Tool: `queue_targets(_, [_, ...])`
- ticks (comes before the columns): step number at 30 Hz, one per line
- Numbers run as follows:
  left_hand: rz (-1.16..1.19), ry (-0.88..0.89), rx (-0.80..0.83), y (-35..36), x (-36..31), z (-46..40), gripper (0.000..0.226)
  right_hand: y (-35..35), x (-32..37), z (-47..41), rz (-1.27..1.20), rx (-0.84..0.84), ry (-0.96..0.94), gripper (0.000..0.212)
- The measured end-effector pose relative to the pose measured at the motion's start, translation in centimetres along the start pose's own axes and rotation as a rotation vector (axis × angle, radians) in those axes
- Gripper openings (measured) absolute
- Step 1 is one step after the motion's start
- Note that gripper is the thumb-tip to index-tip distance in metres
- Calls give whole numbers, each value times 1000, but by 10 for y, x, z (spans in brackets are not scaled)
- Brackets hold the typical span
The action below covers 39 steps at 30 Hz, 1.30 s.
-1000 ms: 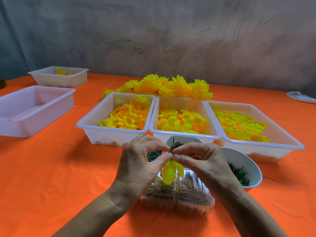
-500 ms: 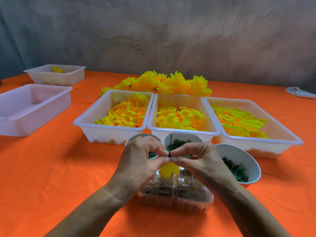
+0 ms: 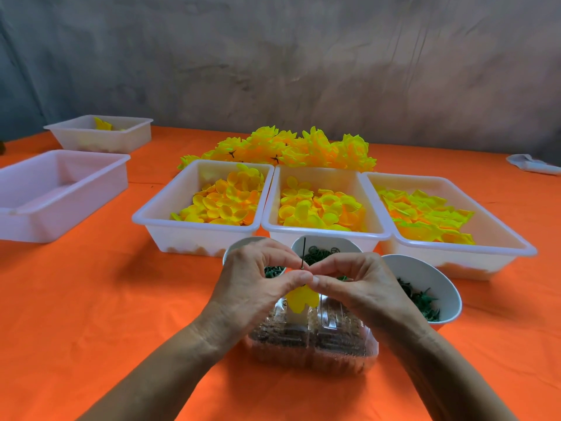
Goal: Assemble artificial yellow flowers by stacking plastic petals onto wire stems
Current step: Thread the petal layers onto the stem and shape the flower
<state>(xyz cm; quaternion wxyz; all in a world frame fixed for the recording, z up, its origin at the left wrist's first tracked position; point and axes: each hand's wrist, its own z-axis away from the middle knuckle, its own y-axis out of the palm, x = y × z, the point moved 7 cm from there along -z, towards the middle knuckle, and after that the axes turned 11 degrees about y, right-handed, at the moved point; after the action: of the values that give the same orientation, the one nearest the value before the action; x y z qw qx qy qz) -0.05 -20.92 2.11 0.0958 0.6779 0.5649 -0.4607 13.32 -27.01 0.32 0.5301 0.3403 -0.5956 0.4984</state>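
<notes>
The wire stem (image 3: pixel 303 253) stands almost upright between my fingertips, its free end pointing to 12 o'clock, and a yellow petal (image 3: pixel 300 301) hangs from it just below my thumbs. My left hand (image 3: pixel 258 284) and right hand (image 3: pixel 358 287) meet tip to tip, each pinching the stem at the point where the petal is threaded on.

I judge the stem thin, light and easily bent, so I take it close to the petal and not at the far end. The petal looks soft, featherlight and slick; I would push at its centre hole, never at the floppy lobes.

Compared with 1 second ago, the petal sits higher and tighter under my thumbs, and more bare wire shows above them.

Directly under my hands is a clear plastic box (image 3: pixel 312 341) of brownish bits. At 12 o'clock, 3 small bowls of green parts stand in a row: the middle bowl (image 3: pixel 328 243), the right bowl (image 3: pixel 425 278), the left one mostly hidden. Beyond them, 3 white trays hold loose petals: left tray (image 3: pixel 170 220), middle tray (image 3: pixel 324 232), right tray (image 3: pixel 485 238). Finished flowers (image 3: pixel 288 147) lie heaped farther back. At 10 o'clock sit 2 more trays (image 3: pixel 60 189) on the orange tablecloth (image 3: pixel 91 299).
</notes>
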Motion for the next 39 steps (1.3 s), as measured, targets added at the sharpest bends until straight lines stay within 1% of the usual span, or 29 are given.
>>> queue_targets(5, [78, -45, -40, 6, 10, 1, 13, -7, -5, -3, -17, -51, 20, 10])
queue_targets(7, [100, -52, -48, 7, 14, 1, 8, -12, -4, -6, -69, -81, 17, 16])
queue_targets(11, [150, -63, -73, 8, 20, 2, 12, -31, 8, -19, -84, -199, -55, 17])
queue_targets(13, [157, -61, -76, 9, 22, 3, 14, -45, 12, -36, -41, -305, -69, 18])
queue_targets(15, [169, -64, -68, 9, 23, 2, 16, -59, 14, -59, 47, -387, -61, 15])
queue_targets(17, [198, -68, -60, 10, 23, 2, 17, -64, 14, -87, 170, -392, -31, 7])
queue_targets(18, [203, -68, -51, 10, 23, 1, 17, -66, 14, -102, 246, -390, -12, 9])
queue_targets(21, [196, -66, -17, 11, 24, -2, 17, -64, 8, -142, 503, -388, 77, 23])
queue_targets(23, [220, -73, -15, 10, 25, -3, 18, -56, 3, -165, 658, -331, 144, 33])
queue_targets(26, [211, -73, -9, 9, 26, -3, 18, -43, 0, -191, 779, -275, 216, 49])
queue_targets(28, [200, -62, 5, 10, 26, -3, 22, -37, -2, -200, 855, -283, 254, 53])
queue_targets(29, [195, -51, 10, 10, 25, -3, 24, -34, -3, -202, 922, -301, 272, 51])
queue_targets(31, [193, -44, 17, 10, 25, -3, 21, -30, -9, -204, 1019, -345, 297, 32])
queue_targets(33, [209, -66, 23, 10, 25, -2, 11, -32, -14, -205, 979, -383, 299, 19])
queue_targets(36, [235, -82, 20, 12, 26, -3, 11, -49, -13, -204, 755, -438, 299, 2])
queue_targets(38, [228, -65, 20, 12, 26, -3, 12, -61, -12, -200, 582, -436, 281, 21])
queue_targets(39, [227, -62, 17, 12, 26, -4, 12, -65, -11, -197, 488, -423, 257, 21])
